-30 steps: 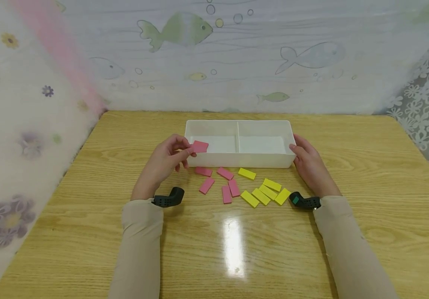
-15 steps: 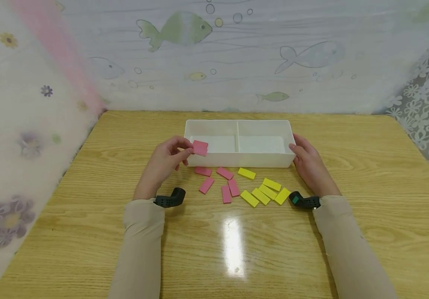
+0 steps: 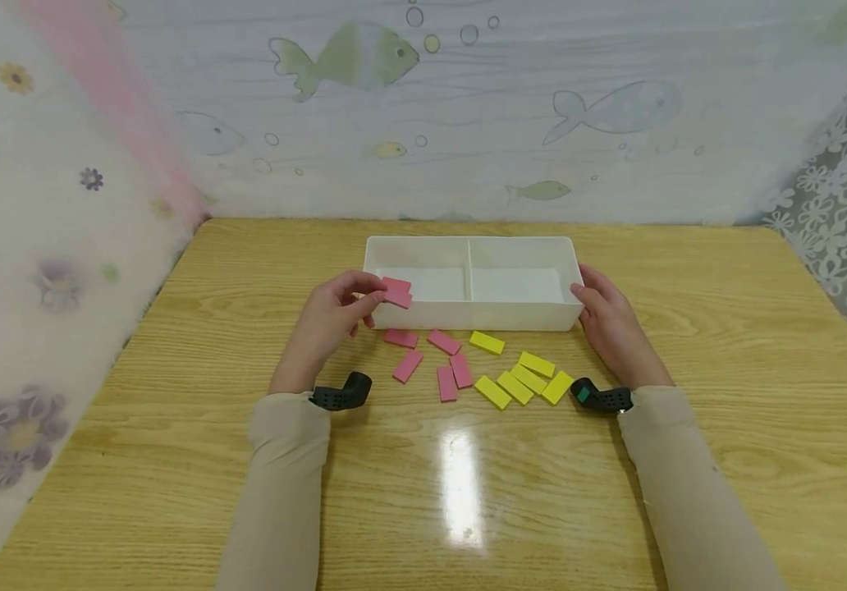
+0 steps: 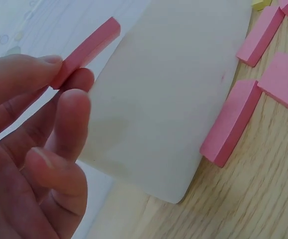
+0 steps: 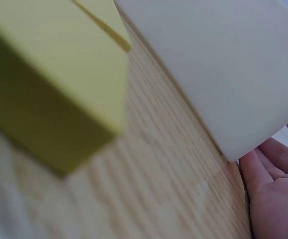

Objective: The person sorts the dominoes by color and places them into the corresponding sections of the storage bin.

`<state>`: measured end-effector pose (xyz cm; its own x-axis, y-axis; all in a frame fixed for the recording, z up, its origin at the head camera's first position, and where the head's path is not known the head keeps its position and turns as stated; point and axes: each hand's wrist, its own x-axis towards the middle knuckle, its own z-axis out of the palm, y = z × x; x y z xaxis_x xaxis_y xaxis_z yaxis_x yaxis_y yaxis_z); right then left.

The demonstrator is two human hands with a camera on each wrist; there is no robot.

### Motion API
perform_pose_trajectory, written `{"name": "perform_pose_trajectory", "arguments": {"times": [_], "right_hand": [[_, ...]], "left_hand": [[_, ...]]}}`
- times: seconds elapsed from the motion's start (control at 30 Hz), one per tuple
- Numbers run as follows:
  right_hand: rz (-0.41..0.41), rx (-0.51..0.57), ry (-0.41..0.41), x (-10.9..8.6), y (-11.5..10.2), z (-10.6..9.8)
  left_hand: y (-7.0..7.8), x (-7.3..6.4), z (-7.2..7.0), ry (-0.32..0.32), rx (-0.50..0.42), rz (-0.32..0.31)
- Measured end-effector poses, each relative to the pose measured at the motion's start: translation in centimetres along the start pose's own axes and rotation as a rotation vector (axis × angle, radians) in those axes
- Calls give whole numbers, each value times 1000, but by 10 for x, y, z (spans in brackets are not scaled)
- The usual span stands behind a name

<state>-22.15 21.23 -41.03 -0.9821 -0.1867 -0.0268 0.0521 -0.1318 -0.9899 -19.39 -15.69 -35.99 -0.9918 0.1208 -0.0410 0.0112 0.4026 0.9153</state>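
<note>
My left hand (image 3: 335, 316) pinches a pink block (image 4: 91, 47) between thumb and fingertips, over the left front rim of a white two-compartment box (image 3: 483, 316). In the head view a redder pink surface shows right behind that block, against the left compartment. At the opposite end my right hand (image 3: 611, 328) grips the box's right wall, thumb at the rim and fingers along the outside. In the right wrist view its fingers (image 5: 278, 157) lie at the box's lower corner, partly hidden by the wall.
Several loose pink blocks (image 3: 447, 383) lie on the wooden table (image 3: 386, 492) before the box's left half. Several yellow blocks (image 3: 493, 392) lie before its right half, some touching. A fish-patterned wall covering (image 3: 468, 123) rises behind the table.
My left hand has shifted slightly right, and the pink block in it has changed its tilt. The right hand, the box and the loose blocks stay put.
</note>
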Motion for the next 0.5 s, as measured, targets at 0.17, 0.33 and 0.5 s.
{"name": "perform_pose_trajectory", "arguments": {"times": [0.17,0.33,0.5], "right_hand": [[4,13,1,-1,0,0],[8,7,5,-1,0,0],[16,-2,8,0,-1,0]], "left_hand": [[0,0,2,41,-8,-14],[0,1,3,48,-21,-23],[1,1,4,21,-19,-32]]}}
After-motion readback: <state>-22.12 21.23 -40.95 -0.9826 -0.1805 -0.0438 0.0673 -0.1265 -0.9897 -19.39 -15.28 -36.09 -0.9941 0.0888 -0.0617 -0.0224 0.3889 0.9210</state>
